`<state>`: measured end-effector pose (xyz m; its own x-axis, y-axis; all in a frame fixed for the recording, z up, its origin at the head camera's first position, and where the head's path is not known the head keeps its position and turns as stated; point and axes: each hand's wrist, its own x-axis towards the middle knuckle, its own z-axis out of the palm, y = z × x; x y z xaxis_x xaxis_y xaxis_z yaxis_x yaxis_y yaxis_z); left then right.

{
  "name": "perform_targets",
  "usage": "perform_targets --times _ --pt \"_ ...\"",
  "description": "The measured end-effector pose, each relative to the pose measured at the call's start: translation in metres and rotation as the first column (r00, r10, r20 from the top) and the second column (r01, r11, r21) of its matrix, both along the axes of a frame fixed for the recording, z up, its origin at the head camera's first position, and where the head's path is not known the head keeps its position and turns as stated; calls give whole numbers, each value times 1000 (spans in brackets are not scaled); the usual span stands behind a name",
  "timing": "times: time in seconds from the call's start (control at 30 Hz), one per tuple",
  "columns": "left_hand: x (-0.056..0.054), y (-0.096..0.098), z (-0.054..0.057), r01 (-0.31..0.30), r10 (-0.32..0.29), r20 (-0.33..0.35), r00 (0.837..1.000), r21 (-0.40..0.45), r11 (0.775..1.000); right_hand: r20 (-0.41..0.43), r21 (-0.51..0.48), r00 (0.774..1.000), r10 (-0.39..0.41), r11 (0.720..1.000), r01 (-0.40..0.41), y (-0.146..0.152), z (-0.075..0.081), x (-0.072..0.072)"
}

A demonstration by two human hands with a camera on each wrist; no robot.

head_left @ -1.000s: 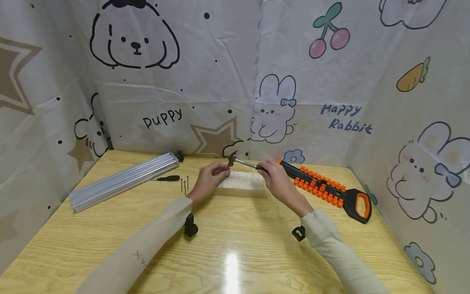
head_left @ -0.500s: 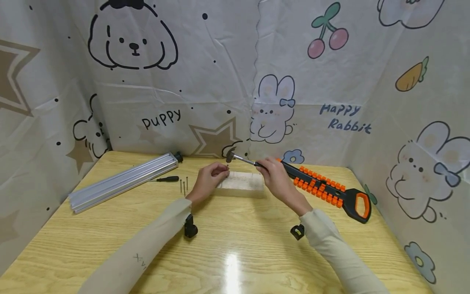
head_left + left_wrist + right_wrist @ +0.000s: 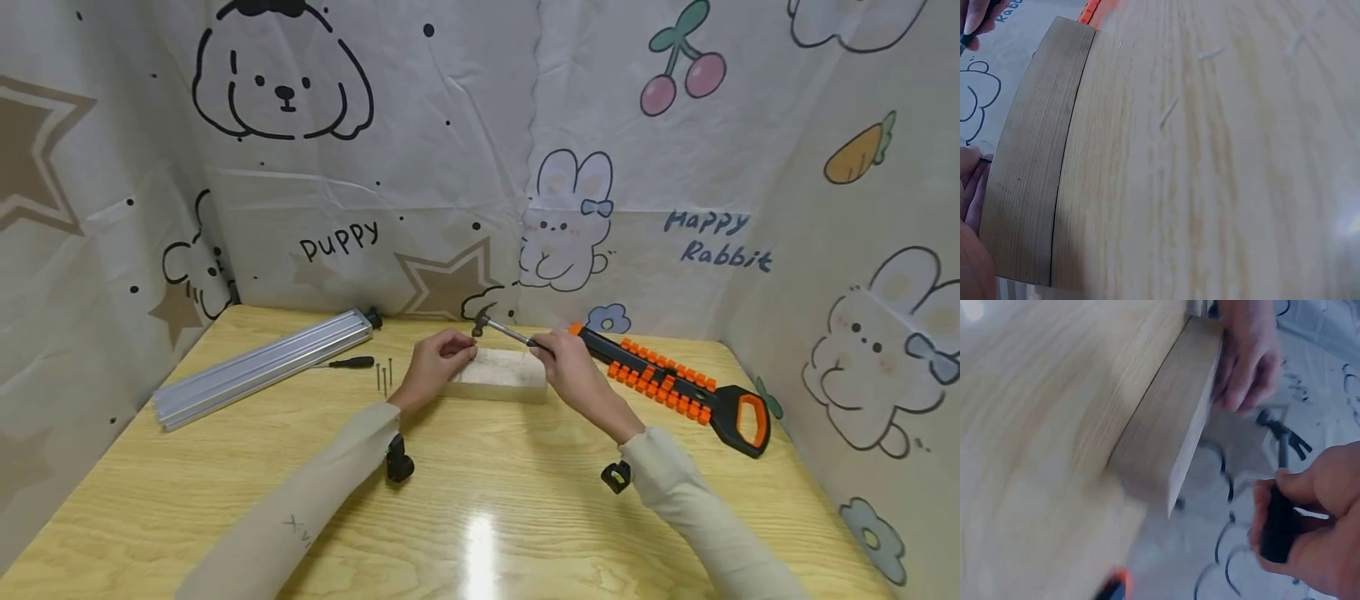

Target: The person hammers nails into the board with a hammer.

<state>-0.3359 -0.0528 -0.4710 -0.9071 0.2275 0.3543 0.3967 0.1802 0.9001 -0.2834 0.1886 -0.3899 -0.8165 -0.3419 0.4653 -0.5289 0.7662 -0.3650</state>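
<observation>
I log the left hand (image 3: 435, 362) pinching a thin dark nail (image 3: 985, 160), presumably to steady it, at the left end of the pale rectangular wooden block (image 3: 498, 385) on the table (image 3: 540, 517), right hand (image 3: 568, 371) curled round a black-handled, silver-shafted claw hammer (image 3: 508, 332), head near the nail.

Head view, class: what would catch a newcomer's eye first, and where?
Probably the white backdrop printed with cartoon animals, behind and beside the pale wood-grained table. Next, the black-and-orange tool with a loop handle, on the table's right side. Centrally, the right hand holds a silver-shafted black claw hammer, its head near the left hand at the left end of the pale rectangular wooden block.
</observation>
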Motion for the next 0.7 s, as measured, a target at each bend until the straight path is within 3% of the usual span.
perform_targets --times 0.13,0.4,0.7 --pt "1 2 1 -8 8 6 1000 -24 1000 -27 -8 999 -29 1000 28 9 -3 -2" --pt "0 2 2 -13 13 -8 1000 -23 1000 -17 11 999 36 999 -36 10 -6 -3" --pt "1 1 3 -3 3 -15 1000 -17 1000 -22 -5 999 35 999 -35 5 -9 -3"
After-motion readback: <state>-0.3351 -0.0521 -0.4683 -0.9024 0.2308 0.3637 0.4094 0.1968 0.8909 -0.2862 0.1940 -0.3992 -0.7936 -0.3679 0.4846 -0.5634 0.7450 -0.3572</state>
